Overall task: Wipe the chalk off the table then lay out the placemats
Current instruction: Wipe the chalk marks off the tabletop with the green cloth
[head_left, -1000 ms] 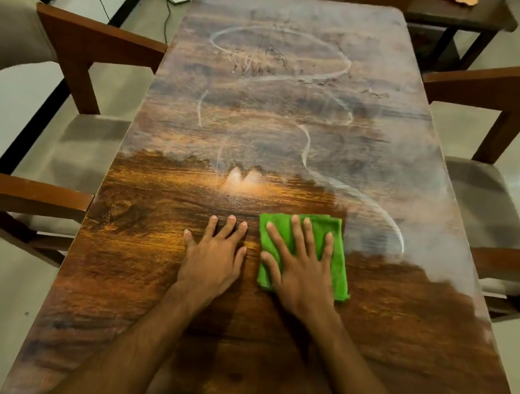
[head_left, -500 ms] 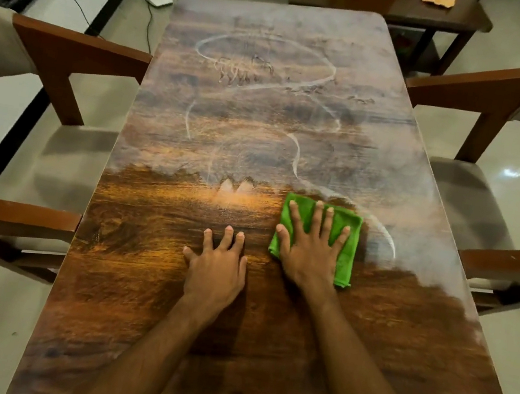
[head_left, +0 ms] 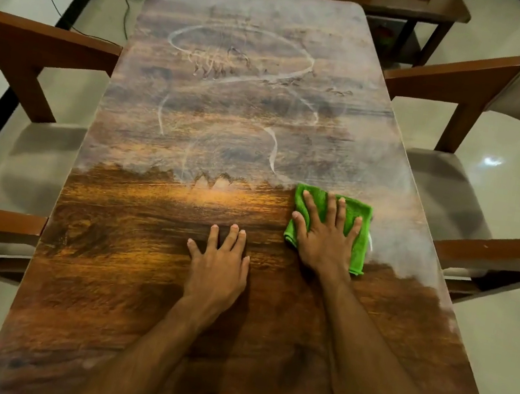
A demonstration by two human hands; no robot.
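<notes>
Our right grip (head_left: 325, 237) lies spread and flat, fingers straight and apart, pressing the green cloth (head_left: 358, 252) onto the worktop (head_left: 125, 278). Nothing is pinched; the palm does the holding. The cloth sits at the boundary where the clean, glossy near half meets the hazy chalk (head_left: 237, 72), towards the right-hand edge. Our left grip (head_left: 219, 268) is likewise open, fingers straight, resting bare on the clean wood just beside the cloth hand and bracing us as we lean in.

To do this step well, we judge it best to keep the whole palm on the cloth so that it does not bunch or slip out. We should work in overlapping passes across the full width and push the dust away from the cleaned band rather than back over it. The pale patch by the right edge, next to the cloth, wants a pass before we go further up. The cloth will probably need refolding to a fresh face before the heavy loops at the far end, or it may only smear them. We should keep the left palm on wiped wood only.

No placemats are in view, so that part of the task has not begun.

As for writing, a scribble sits inside the far chalk loop, but we cannot read it as letters. We see no brand or label on the cloth or the worktop.
</notes>
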